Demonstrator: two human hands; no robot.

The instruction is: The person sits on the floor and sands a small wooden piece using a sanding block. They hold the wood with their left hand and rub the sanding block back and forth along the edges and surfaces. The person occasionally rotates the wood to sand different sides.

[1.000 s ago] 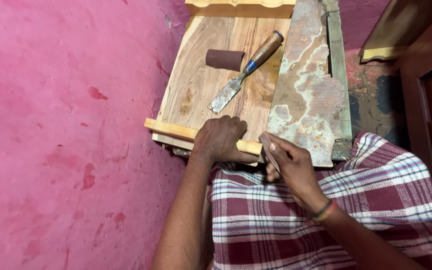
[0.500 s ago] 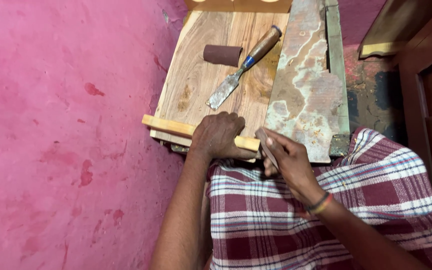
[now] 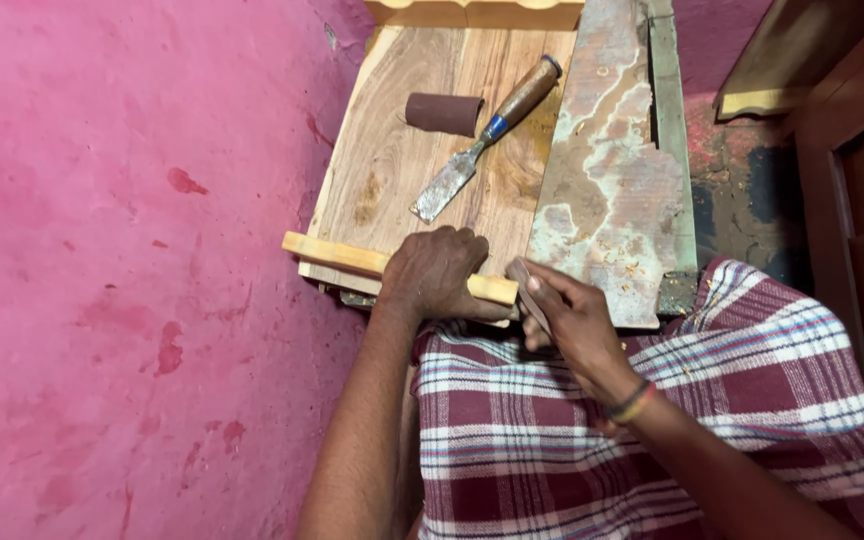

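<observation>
**Wooden strip pinned across the near edge of the board**

Wooden strip point(image 3: 352, 257) lies across the near end of a wide plank point(image 3: 422, 160), its long axis running from the left, where it sticks out over the pink floor point(image 3: 102, 250), to the right, with that right end dipping slightly toward the person. The left hand point(image 3: 437, 275) covers its middle, fingers curled together and clamped down on it. It looks light, stiff and squared, so it should not bend under pressure but could skate on the smooth plank; the middle, where the hand sits, seems the sound place to hold it. The right hand point(image 3: 567, 315) is at the strip's right end, fingers closed together on a small folded dark sheet point(image 3: 530, 290), probably sandpaper, touching or just beside the end. Farther up the plank rest a chisel point(image 3: 482, 140), handle pointing away and to the right, and a brown roll point(image 3: 444, 113). A weathered slab point(image 3: 607, 180) lies to the right.
</observation>
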